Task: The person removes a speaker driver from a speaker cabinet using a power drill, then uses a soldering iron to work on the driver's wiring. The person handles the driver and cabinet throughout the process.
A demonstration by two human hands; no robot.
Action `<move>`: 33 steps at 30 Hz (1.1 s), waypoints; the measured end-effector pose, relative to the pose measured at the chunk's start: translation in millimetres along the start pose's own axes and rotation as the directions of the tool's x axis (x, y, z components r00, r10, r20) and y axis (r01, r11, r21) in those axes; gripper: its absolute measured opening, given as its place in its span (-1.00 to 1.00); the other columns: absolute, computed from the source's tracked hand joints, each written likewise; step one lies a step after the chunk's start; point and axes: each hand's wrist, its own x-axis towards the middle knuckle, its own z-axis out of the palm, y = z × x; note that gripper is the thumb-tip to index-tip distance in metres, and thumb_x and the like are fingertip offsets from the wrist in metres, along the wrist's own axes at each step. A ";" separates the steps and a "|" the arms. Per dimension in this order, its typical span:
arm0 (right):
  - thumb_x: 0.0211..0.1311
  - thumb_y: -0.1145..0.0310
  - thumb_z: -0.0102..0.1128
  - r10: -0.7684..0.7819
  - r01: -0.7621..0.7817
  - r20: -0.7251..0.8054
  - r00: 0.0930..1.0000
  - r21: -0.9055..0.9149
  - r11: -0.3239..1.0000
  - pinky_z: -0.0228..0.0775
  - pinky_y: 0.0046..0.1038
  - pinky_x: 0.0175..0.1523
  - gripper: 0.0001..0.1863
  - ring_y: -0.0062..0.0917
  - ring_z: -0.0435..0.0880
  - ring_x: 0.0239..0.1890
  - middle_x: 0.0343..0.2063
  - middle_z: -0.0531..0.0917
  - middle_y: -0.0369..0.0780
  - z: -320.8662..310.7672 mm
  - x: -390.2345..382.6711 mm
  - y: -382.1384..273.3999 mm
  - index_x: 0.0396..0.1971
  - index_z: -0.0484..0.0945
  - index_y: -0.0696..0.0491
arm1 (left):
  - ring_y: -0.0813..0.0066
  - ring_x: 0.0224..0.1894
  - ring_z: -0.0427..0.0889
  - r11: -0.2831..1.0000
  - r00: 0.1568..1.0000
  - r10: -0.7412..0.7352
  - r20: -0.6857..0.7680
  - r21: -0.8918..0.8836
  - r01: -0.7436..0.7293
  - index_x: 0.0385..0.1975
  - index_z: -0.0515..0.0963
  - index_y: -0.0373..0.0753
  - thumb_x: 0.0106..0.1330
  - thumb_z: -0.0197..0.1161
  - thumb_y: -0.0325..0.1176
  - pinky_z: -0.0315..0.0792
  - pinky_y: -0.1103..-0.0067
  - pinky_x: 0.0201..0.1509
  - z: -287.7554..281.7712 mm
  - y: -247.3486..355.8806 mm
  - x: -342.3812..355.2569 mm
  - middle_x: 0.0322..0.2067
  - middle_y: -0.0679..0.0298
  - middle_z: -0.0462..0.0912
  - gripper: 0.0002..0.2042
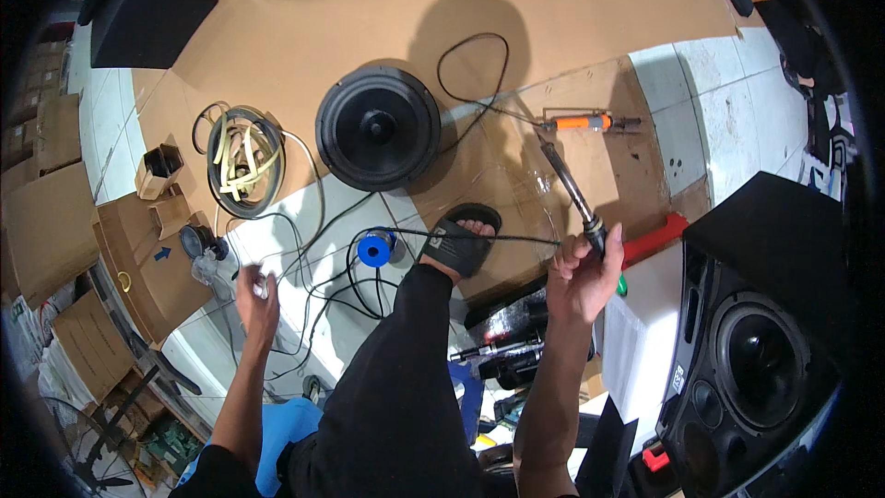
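Note:
My right hand [579, 281] grips a soldering iron [572, 189] with a long metal shaft, its tip pointing up toward an orange-handled tool [581, 122] lying on the cardboard. My left hand [258, 300] is closed around a small pale, shiny item, too small to name. Between and beyond my hands is a round black speaker driver [359, 148] with a thin cable looped beside it. A blue spool [375, 249] lies among black cables near my sandalled foot [464, 240]. A coiled cable [242, 161] with cream strips sits left of the speaker.
A large speaker cabinet [756, 360] and a white box [636, 332] stand at right. Black cabinets [152, 14] are at top left. Cardboard boxes [51, 221] line the left side. Several tools [498, 355] lie beside my legs. Cardboard sheets [277, 28] cover part of the tiled floor.

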 end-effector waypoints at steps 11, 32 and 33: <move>0.58 0.11 0.00 -0.149 0.139 0.207 0.967 0.063 0.988 0.16 -0.56 -0.49 -0.76 -0.61 0.39 -0.55 -0.51 0.47 -0.23 35.0 -6.9 -9.7 -0.17 0.34 -0.04 | 0.12 0.16 0.54 0.908 0.980 0.111 -0.162 -0.385 -0.166 0.17 0.42 -0.42 0.49 0.24 -0.17 0.41 0.34 0.26 89.7 153.6 197.9 0.09 -0.08 0.54 -0.54; 0.28 0.20 0.45 -0.360 0.370 0.730 0.581 0.158 0.916 0.43 -0.46 -0.53 -0.63 -0.39 0.64 -0.57 -0.53 0.73 -0.05 11.3 -44.4 -67.2 -0.10 0.48 0.03 | 0.40 0.11 0.51 0.853 0.930 0.184 0.317 -0.522 0.009 0.18 0.49 -0.35 0.61 0.02 0.02 0.32 0.52 0.28 112.8 210.3 272.6 0.03 0.14 0.63 -0.50; 0.29 0.19 0.44 -0.377 0.385 0.692 0.616 0.153 0.910 0.41 -0.47 -0.55 -0.64 -0.40 0.63 -0.61 -0.56 0.71 -0.06 11.5 -49.6 -65.1 -0.10 0.48 0.03 | 0.47 -0.04 0.54 0.823 0.938 0.187 0.291 -0.568 0.012 0.04 0.59 -0.34 0.60 0.03 0.04 0.38 0.54 0.16 124.5 205.2 278.0 -0.13 0.23 0.68 -0.52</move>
